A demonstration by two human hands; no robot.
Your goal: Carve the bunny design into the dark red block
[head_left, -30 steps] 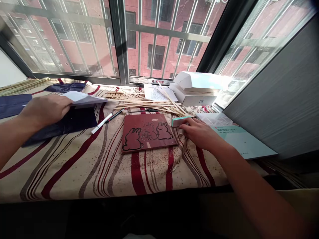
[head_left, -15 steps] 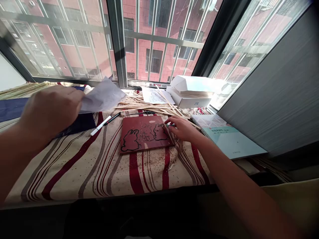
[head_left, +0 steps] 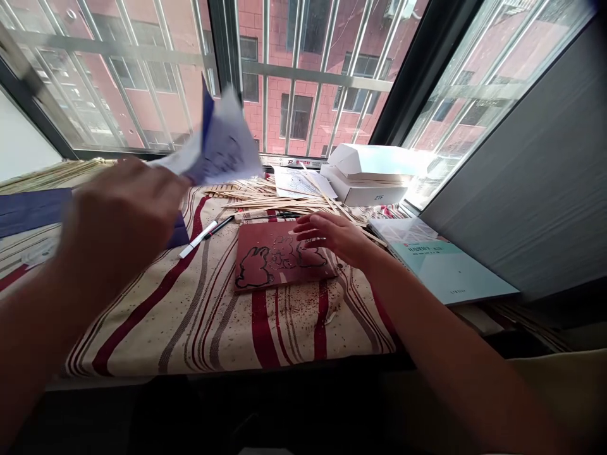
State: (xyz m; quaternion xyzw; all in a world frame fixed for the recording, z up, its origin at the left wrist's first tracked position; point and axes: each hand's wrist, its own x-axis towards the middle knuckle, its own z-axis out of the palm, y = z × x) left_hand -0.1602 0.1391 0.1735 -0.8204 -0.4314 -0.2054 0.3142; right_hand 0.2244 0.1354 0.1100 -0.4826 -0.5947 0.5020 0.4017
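One blurred left hand (head_left: pixel 121 215) grips smeared paper (head_left: pixel 222 136); the right hand (head_left: pixel 332 237) spreads open.

Left hand (head_left: pixel 121 218) holds up blurred paper sheets (head_left: pixel 222 136); right hand (head_left: pixel 332 235) spreads over a rabbit-carved red board (head_left: pixel 284 278)

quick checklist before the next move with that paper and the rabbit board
1. White sheet with a dark blue back held in the left hand, up above the table: ok.
2. Right hand open over the dark red board with black rabbit outlines: cannot tell whether the fingers touch it.
3. White marker pen lying apart from the board: ok.
4. Pale wooden strips lying behind the board, not on it: ok.
5. Striped cloth free of reddish wood dust around the board: not ok.
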